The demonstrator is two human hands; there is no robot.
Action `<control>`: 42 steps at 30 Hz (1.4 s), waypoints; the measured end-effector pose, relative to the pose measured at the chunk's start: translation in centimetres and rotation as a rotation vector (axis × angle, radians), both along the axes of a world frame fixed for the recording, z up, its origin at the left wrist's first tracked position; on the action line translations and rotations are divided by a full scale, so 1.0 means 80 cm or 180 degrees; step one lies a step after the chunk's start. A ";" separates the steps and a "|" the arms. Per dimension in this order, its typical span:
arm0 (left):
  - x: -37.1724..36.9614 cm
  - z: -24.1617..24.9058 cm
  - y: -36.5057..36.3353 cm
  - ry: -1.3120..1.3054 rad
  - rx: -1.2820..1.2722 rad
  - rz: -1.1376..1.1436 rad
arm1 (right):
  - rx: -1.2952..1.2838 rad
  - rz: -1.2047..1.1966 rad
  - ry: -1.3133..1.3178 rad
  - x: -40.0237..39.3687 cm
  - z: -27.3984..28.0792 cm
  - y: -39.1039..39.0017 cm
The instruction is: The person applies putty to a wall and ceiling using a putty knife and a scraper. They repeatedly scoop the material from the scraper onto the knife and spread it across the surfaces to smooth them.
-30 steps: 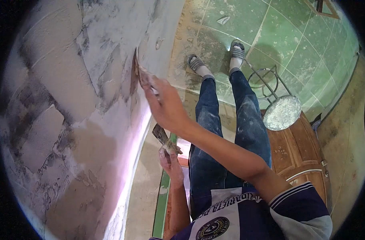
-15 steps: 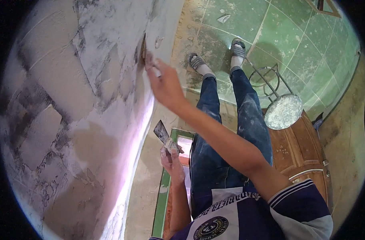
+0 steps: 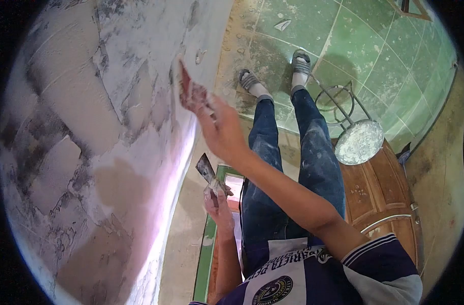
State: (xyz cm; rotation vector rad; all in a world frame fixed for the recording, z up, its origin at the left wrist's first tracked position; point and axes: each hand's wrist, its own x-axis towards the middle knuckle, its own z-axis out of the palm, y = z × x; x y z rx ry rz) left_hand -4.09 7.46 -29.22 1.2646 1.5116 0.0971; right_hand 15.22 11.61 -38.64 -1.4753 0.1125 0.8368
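My right hand (image 3: 221, 127) grips a putty knife (image 3: 187, 86), its thin, reddish-looking blade angled up and left, close to the wall. Whitish paste shows on the fingers and around the base of the blade. Lower down, my left hand (image 3: 217, 203) is closed around a second putty knife (image 3: 205, 166), whose dark, smeared blade points up and left; pale paste clings where the blade meets the handle. To the left rises the plastered wall (image 3: 89, 96), with patchy grey and white coats, dark stains and rough ridges.
A round, plaster-spattered stool (image 3: 360, 142) stands right of my legs, beside a brown wooden panel (image 3: 376, 190). Green floor tiles (image 3: 364, 35) carry white splashes and a small pale scrap (image 3: 282, 24). A green frame (image 3: 204, 254) lies below my left hand.
My right hand has drawn back from the wall, down and to the right, and the putty knife has turned to show more of its blade. My left hand stays nearly still.
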 end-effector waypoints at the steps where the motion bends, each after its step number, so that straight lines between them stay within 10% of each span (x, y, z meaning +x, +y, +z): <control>1: 0.000 0.000 0.000 -0.0005 0.0001 0.0002 | 0.0001 0.0002 -0.0005 0.003 -0.008 0.002; 31: -0.013 -0.010 -0.006 -0.0017 -0.0044 -0.0140 | -0.0339 -0.0454 -0.0876 0.013 -0.019 0.062; 42: -0.012 -0.005 -0.013 0.0107 -0.0099 -0.0579 | -0.0028 0.0618 -0.0528 0.005 0.037 0.045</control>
